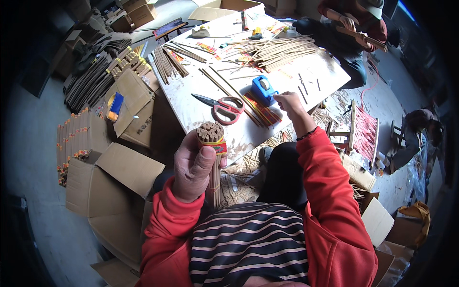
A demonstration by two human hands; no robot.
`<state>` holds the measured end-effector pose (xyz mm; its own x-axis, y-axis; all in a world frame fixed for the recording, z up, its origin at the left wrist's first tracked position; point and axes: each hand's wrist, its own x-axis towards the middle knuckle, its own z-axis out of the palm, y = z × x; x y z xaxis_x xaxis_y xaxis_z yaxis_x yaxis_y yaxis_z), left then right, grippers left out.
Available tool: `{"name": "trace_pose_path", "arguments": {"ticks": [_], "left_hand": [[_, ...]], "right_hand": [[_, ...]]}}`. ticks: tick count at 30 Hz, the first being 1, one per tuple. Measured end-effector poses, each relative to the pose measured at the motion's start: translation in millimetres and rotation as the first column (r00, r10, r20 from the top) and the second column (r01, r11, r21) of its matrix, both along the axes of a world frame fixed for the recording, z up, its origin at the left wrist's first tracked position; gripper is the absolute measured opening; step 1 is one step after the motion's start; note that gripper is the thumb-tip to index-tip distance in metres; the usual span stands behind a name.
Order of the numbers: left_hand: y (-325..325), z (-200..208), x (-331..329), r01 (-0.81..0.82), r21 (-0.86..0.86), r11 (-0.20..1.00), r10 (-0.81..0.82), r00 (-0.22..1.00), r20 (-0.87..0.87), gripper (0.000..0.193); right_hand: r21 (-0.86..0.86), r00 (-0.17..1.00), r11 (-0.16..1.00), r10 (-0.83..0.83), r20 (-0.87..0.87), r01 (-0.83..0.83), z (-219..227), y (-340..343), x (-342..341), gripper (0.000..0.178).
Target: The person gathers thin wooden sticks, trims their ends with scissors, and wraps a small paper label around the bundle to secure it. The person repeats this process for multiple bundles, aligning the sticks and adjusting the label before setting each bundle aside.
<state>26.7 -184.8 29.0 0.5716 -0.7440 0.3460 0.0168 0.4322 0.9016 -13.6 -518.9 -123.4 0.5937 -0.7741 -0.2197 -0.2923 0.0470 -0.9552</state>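
Observation:
Upright in my left hand (193, 167) is a bundle of brown incense sticks (210, 131), its blunt ends pointing up. A red and yellow paper band (216, 146) wraps its upper part, and my thumb presses beside it. My right hand (289, 102) reaches over the table to the front end of a blue tape dispenser (262, 90). Its fingers are pinched together there; what lies between them is too small to make out. Scissors with red handles (228, 111) lie to the dispenser's left, blades toward the far left. Red and yellow paper strips (264, 113) lie just below the dispenser.
Loose sticks (282, 51) are heaped across the far part of the white table (191, 112). Open cardboard boxes (126, 168) crowd my left, near stacked banded bundles (74, 138). At the far right, another person (356, 28) handles sticks. A stool with a red cover (363, 131) stands right.

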Motion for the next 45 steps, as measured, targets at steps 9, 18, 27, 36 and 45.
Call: {"name": "trace_pose_path", "arguments": {"ticks": [9, 18, 27, 36, 45], "left_hand": [[0, 7, -1, -0.016, 0.066, 0.998, 0.028, 0.983, -0.182, 0.032], [3, 23, -14, -0.011, 0.075, 0.997, 0.019, 0.993, -0.113, 0.032], [10, 30, -23, 0.049, 0.051, 0.997, -0.044, 0.995, -0.092, 0.031], [12, 35, -30, 0.007, 0.099, 0.995, -0.002, 0.998, -0.055, 0.04], [12, 32, -31, 0.056, 0.121, 0.991, -0.047, 0.996, -0.078, 0.037]], "right_hand": [[-0.079, 0.648, 0.895, 0.376, 0.662, -0.439, 132, 96, -32, 0.014], [-0.656, 0.452, 0.567, 0.815, 0.363, -0.498, 204, 178, -65, 0.012], [-0.7, 0.52, 0.571, 0.79, 0.327, -0.428, 207, 184, -67, 0.016], [-0.782, 0.572, 0.502, 0.786, 0.234, -0.37, 213, 184, -74, 0.016], [-0.791, 0.587, 0.447, 0.797, 0.141, -0.417, 221, 180, -77, 0.018]]}}
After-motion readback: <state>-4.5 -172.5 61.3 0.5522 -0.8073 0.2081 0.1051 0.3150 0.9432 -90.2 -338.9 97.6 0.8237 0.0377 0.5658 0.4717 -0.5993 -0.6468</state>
